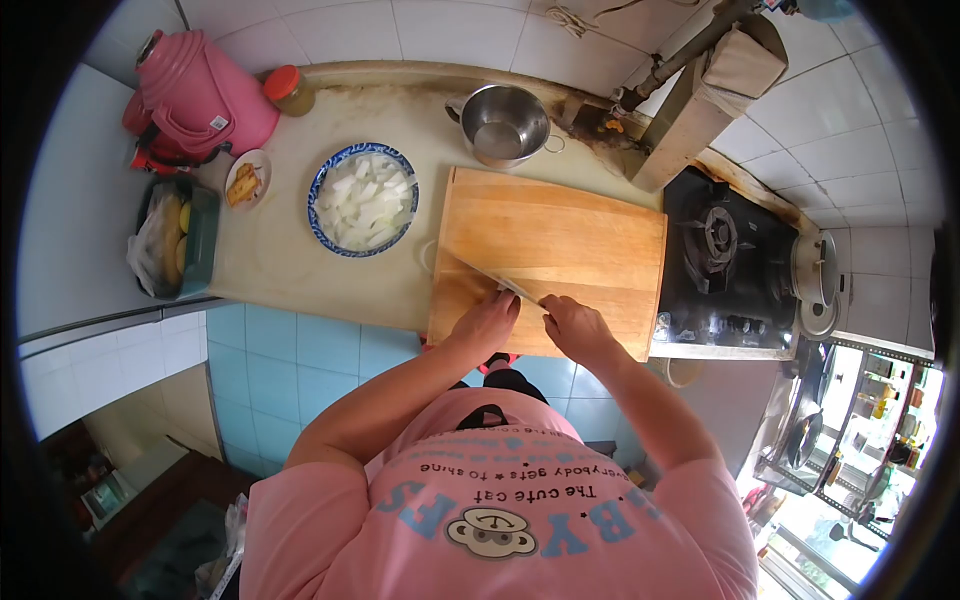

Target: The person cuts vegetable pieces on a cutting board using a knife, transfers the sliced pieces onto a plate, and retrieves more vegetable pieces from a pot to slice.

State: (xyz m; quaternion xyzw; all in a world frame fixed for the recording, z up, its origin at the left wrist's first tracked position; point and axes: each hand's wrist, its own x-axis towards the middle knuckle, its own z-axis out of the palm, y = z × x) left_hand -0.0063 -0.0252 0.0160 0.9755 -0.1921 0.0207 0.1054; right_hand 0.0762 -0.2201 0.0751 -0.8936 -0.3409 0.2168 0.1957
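Note:
My right hand (578, 328) is closed around the handle of a kitchen knife (497, 278), whose blade slants to the far left over a wooden cutting board (560, 225). Close beside the blade, my left hand (487, 322) rests on the near part of the board with its fingers curled together. A small pale bit shows at those fingertips, too small to name. Left of the board stands a bowl with a blue patterned rim (318, 222), filled with white cut chunks (365, 200) of what looks like a vegetable.
A steel pot (503, 125) stands behind the board. On the right is a black gas stove (715, 285) with a lidded pot (815, 270). Leftward are a small dish (262, 165), a red-lidded jar (290, 92), a pink thermos (205, 95) and a green bin (200, 240).

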